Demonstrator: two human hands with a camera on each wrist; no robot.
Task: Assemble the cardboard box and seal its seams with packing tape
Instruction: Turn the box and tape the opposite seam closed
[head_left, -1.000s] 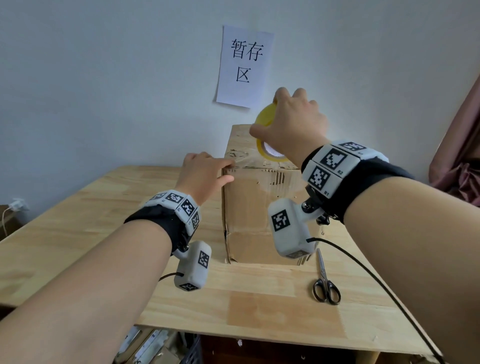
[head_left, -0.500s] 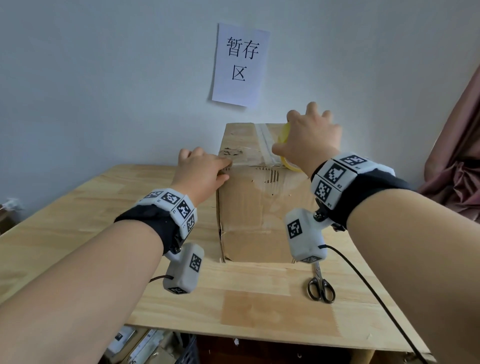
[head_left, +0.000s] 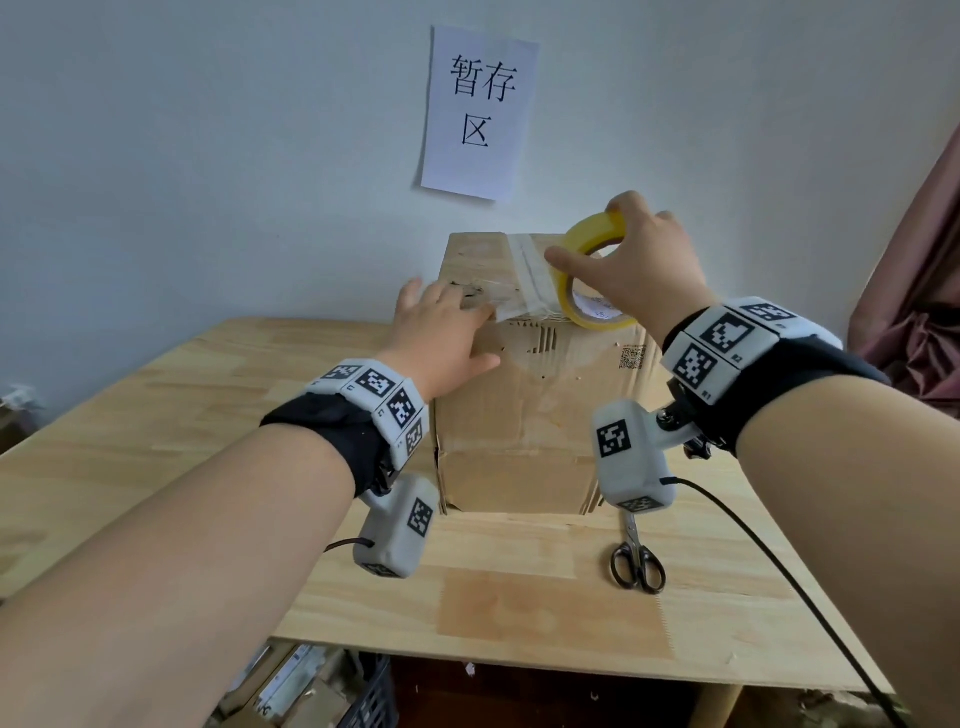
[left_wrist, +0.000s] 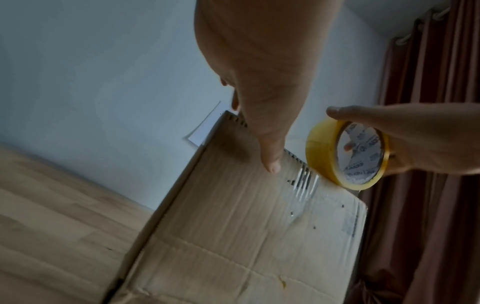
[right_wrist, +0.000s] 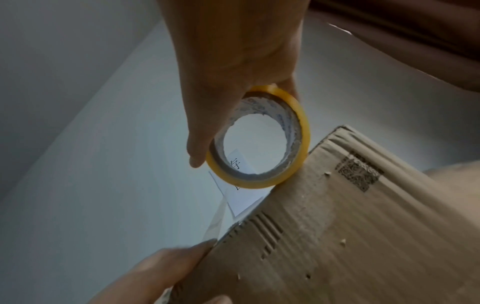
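Note:
A closed brown cardboard box (head_left: 524, 415) (left_wrist: 246, 236) (right_wrist: 350, 246) stands upright on the wooden table (head_left: 182, 415) against the wall. My right hand (head_left: 631, 275) grips a yellow roll of clear packing tape (head_left: 589, 275) (left_wrist: 345, 154) (right_wrist: 262, 137) at the box's near top edge, toward the right. A clear tape strip (head_left: 527, 270) runs along the top seam from the far edge to the roll. My left hand (head_left: 441, 332) lies flat on the box's top left, fingers straight, thumb (left_wrist: 270, 152) on the front face.
Black-handled scissors (head_left: 636, 561) lie on the table in front of the box's right corner. A paper sign (head_left: 478, 111) hangs on the wall behind. A dark red curtain (head_left: 919, 291) hangs at the right. Boxes and a crate sit under the table's front edge.
My right hand has pulled the tape roll from the far part of the box top toward me to the near edge, laying the strip along the seam. The left hand has slid slightly further onto the top.

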